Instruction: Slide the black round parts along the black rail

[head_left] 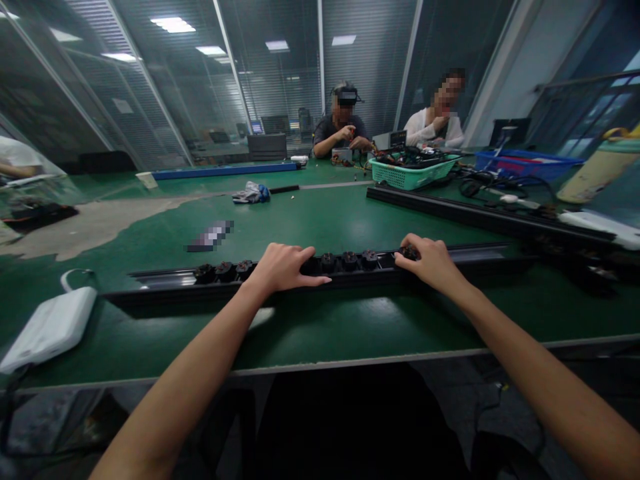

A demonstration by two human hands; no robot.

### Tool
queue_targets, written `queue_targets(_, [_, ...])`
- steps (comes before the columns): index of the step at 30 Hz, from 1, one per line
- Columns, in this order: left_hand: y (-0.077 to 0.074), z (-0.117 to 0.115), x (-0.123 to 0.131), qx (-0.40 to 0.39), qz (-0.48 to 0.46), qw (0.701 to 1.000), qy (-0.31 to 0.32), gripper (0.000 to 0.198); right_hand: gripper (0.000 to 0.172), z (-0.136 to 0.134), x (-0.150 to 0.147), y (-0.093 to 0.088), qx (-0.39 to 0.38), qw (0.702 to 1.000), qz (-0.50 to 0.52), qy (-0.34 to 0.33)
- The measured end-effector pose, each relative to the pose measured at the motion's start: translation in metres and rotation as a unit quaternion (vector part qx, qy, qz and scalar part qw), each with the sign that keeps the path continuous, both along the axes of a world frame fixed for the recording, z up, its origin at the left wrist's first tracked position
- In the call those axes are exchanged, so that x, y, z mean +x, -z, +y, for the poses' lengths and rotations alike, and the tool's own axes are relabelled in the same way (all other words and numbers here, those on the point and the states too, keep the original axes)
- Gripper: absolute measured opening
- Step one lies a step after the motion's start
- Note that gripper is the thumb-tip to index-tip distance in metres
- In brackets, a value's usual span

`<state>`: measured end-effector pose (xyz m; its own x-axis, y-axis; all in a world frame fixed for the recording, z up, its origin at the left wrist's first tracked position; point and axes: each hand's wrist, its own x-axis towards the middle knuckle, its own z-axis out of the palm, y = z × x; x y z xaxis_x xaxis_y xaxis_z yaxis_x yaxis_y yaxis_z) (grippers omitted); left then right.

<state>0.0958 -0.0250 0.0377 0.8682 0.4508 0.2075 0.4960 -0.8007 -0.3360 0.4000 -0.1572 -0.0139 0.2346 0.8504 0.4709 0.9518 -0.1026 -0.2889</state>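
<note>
- The left hand lies over the long black rail, thumb and forefinger spread apart; the other fingers are mostly hidden, so I cannot tell whether they grip anything.
- The right hand is nearly closed, thumb and fingertips pinching a small round black piece at the rail; I cannot tell whether the piece touches the rail.
- The rail lies under the left hand on the green table and runs out past both hands.
- Between the hands, three black plugs sit in the rail; three more sit just left of the left hand.
- Well left of the left hand and nearer the body lies a white box.
- Beyond the left hand is a crumpled cloth.
- Beyond the right hand are another black rail and a green basket.
</note>
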Motion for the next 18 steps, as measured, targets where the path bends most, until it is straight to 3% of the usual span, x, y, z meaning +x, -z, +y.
queue_targets(18, [0.0003, -0.0004, 0.0005, 0.000, -0.004, 1.000, -0.002, 0.079, 0.022, -0.0022, 0.0013, -0.0049, -0.016, 0.999, 0.029, 0.004])
